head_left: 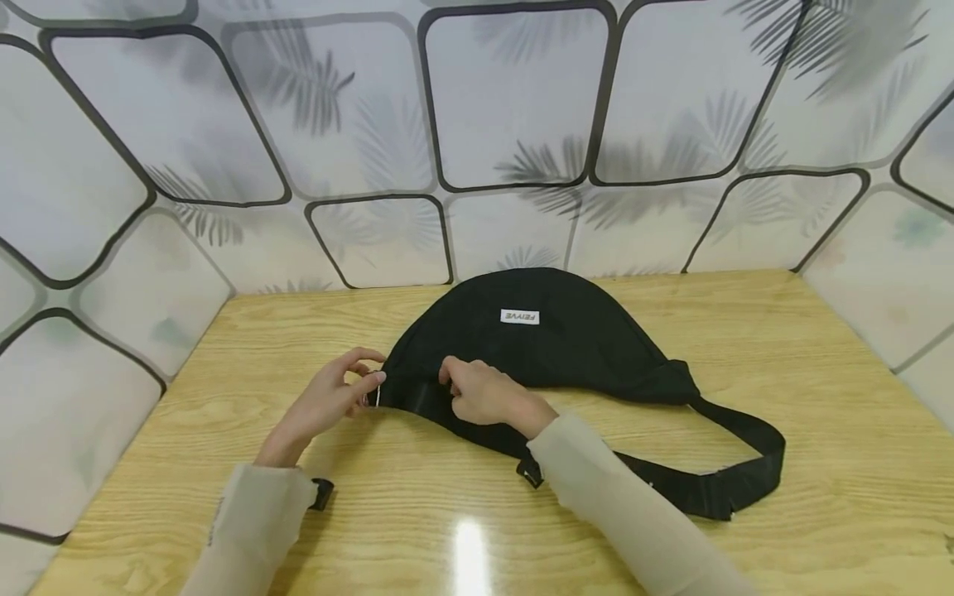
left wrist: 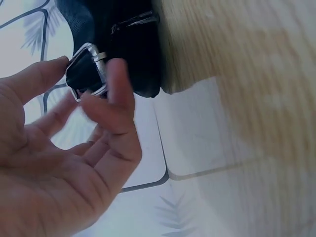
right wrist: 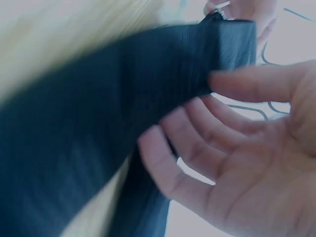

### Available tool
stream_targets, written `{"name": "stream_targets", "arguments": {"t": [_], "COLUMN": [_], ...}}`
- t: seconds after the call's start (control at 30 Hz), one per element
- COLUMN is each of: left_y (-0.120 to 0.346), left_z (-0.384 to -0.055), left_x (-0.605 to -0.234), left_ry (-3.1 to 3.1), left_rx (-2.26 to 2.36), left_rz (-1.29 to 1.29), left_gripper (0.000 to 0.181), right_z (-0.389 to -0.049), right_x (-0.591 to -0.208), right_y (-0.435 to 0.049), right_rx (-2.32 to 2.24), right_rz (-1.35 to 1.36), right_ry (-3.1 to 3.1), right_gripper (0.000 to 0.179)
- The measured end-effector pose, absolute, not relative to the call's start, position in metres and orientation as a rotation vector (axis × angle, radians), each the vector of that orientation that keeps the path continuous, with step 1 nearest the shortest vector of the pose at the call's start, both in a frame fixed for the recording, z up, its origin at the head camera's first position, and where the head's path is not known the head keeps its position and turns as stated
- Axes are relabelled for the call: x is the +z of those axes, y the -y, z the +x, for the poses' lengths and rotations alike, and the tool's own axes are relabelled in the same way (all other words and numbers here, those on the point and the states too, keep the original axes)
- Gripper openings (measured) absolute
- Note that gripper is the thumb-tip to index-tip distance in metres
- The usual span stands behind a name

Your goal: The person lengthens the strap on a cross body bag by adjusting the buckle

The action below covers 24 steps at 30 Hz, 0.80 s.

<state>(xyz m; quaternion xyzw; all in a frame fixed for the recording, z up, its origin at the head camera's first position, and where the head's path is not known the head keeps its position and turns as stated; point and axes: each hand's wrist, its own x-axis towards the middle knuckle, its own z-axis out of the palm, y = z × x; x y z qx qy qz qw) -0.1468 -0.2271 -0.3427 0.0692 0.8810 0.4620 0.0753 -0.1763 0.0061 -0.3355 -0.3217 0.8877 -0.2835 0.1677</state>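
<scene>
A black waist bag [head_left: 566,356] with a small white label [head_left: 519,317] lies on the table. At its left end my left hand [head_left: 328,397] pinches a rectangular metal ring [left wrist: 98,57] between thumb and fingers, with black fabric showing through it. Just right of there, my right hand [head_left: 488,396] grips the bag's black strap [right wrist: 148,74], thumb on one face and fingers curled at the edge. In the right wrist view the strap leads up to the ring end, where part of the left hand shows.
The strap's remaining loop [head_left: 745,488] curves round on the right side of the wooden table [head_left: 402,530]. A small black buckle [head_left: 530,473] sits beside the right sleeve [head_left: 596,476]. Patterned panels [head_left: 514,99] stand behind and at both sides.
</scene>
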Motion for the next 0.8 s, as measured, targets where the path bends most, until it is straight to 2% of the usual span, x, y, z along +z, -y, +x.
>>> {"name": "stream_targets", "arguments": {"t": [0.13, 0.27, 0.53, 0.8], "left_y": [0.226, 0.226, 0.228, 0.229], "left_z": [-0.149, -0.148, -0.145, -0.145], "left_x": [-0.342, -0.342, -0.340, -0.339], "left_ry": [-2.707, -2.707, -2.669, -2.796], "left_rx": [1.379, 1.401, 1.362, 1.299], "left_rz": [0.292, 0.311, 0.404, 0.520], "left_gripper": [0.028, 0.026, 0.051, 0.054], "right_z": [-0.180, -0.183, -0.186, -0.187], "right_x": [-0.339, -0.342, -0.340, -0.338], "right_y": [-0.002, 0.004, 0.012, 0.020], "right_rx": [-1.220, -1.413, -1.465, -1.425], "right_rz": [-0.909, -0.836, -0.763, -0.756], "right_ry": [-2.435, -2.348, -2.303, -2.452], "right_gripper": [0.020, 0.018, 0.021, 0.018]}}
